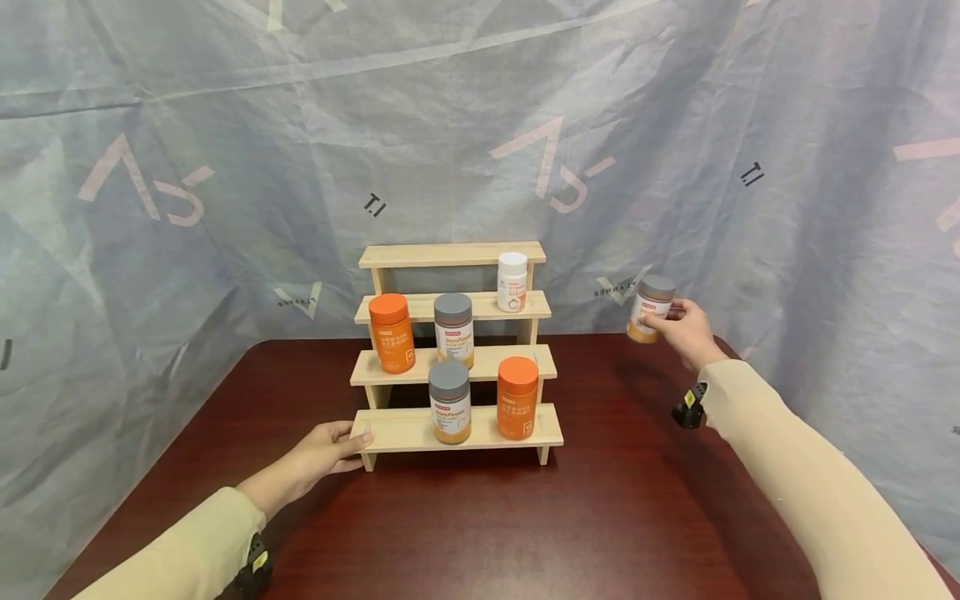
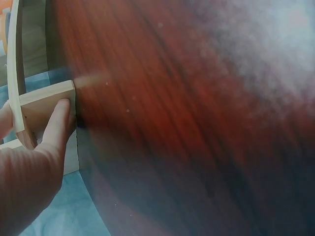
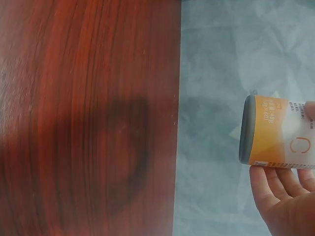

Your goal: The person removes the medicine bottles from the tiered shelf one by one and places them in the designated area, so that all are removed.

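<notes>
My right hand [image 1: 686, 332] holds a white-and-yellow supplement bottle [image 1: 651, 310] with a grey lid, raised over the right back of the table. In the right wrist view, fingers wrap one side of this bottle [image 3: 275, 132] and a thumb shows at its label. My left hand [image 1: 326, 457] grips the left end of the bottom step of a wooden tiered shelf [image 1: 397, 433], thumb on top. The left wrist view shows a finger against the shelf's leg [image 2: 47, 101]. On the bottom step stand a grey-lidded bottle [image 1: 450, 404] and an orange bottle [image 1: 517, 400].
One step up are another orange bottle [image 1: 393, 335] and a grey-lidded bottle [image 1: 454, 329]. A small white bottle [image 1: 512, 285] stands higher, at the right. The shelf rests on a dark red table [image 1: 480, 525], with a grey printed sheet [image 1: 450, 125] hanging behind.
</notes>
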Demonstrator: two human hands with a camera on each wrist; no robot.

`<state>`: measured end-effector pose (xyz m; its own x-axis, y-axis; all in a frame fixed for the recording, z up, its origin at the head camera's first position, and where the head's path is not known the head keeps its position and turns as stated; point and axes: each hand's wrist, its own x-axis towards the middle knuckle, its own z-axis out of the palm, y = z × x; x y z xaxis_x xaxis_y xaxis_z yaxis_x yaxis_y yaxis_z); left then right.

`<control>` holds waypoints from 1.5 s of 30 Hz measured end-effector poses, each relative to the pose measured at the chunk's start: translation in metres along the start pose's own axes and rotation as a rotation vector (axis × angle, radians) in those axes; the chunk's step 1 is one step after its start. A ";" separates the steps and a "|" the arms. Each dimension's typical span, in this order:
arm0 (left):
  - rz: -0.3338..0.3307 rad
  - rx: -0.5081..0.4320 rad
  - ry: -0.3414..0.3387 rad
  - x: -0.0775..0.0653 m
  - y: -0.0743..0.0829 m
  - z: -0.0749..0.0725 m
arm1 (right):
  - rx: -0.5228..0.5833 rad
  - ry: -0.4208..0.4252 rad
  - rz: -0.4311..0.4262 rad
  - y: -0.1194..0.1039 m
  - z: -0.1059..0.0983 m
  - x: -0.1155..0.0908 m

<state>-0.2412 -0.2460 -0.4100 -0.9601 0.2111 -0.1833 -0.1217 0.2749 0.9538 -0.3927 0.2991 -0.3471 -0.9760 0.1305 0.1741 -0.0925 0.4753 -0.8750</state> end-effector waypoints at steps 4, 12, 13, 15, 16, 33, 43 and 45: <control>-0.003 0.002 0.002 0.000 -0.001 0.000 | -0.018 0.011 -0.010 0.006 -0.006 -0.002; -0.021 0.014 0.013 0.002 0.000 0.000 | -0.044 0.007 0.005 0.019 -0.008 -0.008; -0.023 0.013 0.014 0.002 -0.001 0.000 | -0.045 0.008 0.007 0.021 -0.008 -0.008; -0.025 0.016 0.013 0.002 -0.001 0.000 | -0.055 0.014 0.007 0.024 -0.008 -0.008; -0.026 0.015 0.012 0.002 0.000 0.000 | -0.056 0.017 0.007 0.025 -0.009 -0.009; -0.033 0.030 0.017 0.001 0.002 0.001 | -0.065 -0.035 0.009 0.045 -0.014 -0.010; -0.035 0.026 0.016 -0.001 0.004 0.002 | -0.057 -0.047 0.040 0.056 -0.013 -0.009; -0.032 0.025 0.011 -0.001 0.004 0.002 | -0.058 -0.059 0.043 0.059 -0.012 -0.009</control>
<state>-0.2405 -0.2427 -0.4064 -0.9586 0.1911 -0.2110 -0.1465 0.3047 0.9411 -0.3873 0.3367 -0.3946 -0.9889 0.1015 0.1086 -0.0403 0.5202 -0.8531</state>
